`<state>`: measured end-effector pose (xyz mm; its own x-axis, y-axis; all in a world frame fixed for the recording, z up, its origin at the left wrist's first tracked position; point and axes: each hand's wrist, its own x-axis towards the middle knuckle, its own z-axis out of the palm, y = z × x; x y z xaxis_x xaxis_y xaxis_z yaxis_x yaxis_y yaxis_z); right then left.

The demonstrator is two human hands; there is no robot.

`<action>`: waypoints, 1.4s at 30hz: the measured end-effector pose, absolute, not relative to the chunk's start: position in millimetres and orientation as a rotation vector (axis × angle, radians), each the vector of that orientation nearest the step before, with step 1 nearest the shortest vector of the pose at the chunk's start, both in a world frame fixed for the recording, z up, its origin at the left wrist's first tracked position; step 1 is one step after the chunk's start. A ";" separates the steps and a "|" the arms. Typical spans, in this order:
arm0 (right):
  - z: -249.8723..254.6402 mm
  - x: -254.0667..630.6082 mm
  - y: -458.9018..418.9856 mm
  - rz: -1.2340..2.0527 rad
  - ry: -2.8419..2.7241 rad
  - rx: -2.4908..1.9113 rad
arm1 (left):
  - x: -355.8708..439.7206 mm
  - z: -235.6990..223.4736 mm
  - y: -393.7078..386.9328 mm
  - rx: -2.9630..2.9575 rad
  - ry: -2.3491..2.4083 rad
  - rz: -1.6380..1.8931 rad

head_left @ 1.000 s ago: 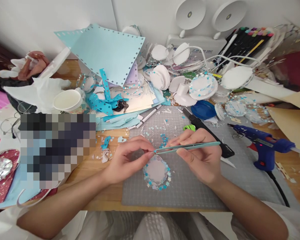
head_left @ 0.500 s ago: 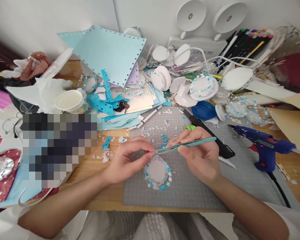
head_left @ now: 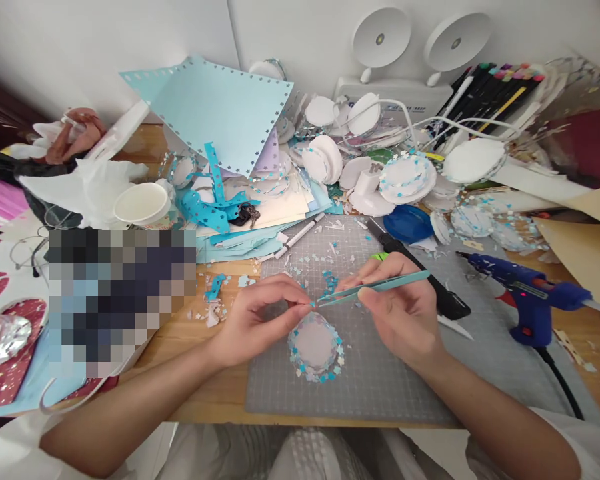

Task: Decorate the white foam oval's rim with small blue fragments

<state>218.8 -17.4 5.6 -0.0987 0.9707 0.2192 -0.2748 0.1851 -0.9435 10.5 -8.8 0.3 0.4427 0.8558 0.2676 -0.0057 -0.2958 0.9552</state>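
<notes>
My left hand [head_left: 265,317] pinches a tiny blue paper cutout [head_left: 312,304] between thumb and forefinger; its exact shape is too small to make out. My right hand [head_left: 400,313] is closed around pale teal tweezers [head_left: 380,285]. The tweezer tips point left, just beside the cutout, slightly apart. Below my fingers, a round white disc [head_left: 315,343] edged with small blue and white flower-like cutouts lies on the grey cutting mat [head_left: 380,393]. Loose blue cutouts [head_left: 329,283] are scattered on the mat between and behind my hands.
A blue glue gun [head_left: 530,290] lies at the right, its black cord running forward. Behind my right hand are a black-handled tool [head_left: 445,293] and a blue lid [head_left: 407,223]. Paper sheets [head_left: 240,243], a paper cup [head_left: 141,203] and decorated discs [head_left: 407,175] crowd the back.
The tweezer tips have drawn slightly away from the blue cutout, which stays between my left fingers. The view has shifted a little; the disc stays put.
</notes>
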 end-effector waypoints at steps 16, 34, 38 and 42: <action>3.3 216.7 -17.0 1.271 -1.218 -0.813 | 10.5 1.8 -8.5 1.668 0.749 1.008; 28.7 209.5 -22.0 0.168 -1.945 -0.679 | 6.2 6.0 -7.3 1.454 0.759 0.913; 30.5 192.1 -24.9 -0.188 -2.125 -0.533 | 6.1 -1.0 -9.7 1.337 0.765 0.897; 30.6 180.7 -27.3 -0.260 -2.170 -0.559 | 8.3 -6.2 -11.3 1.203 0.791 0.903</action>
<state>180.7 -27.3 30.6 -0.5323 0.2999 0.7917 0.4784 0.8781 -0.0110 8.3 -11.3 -6.2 0.4370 0.8987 -0.0377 -0.1552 0.1166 0.9810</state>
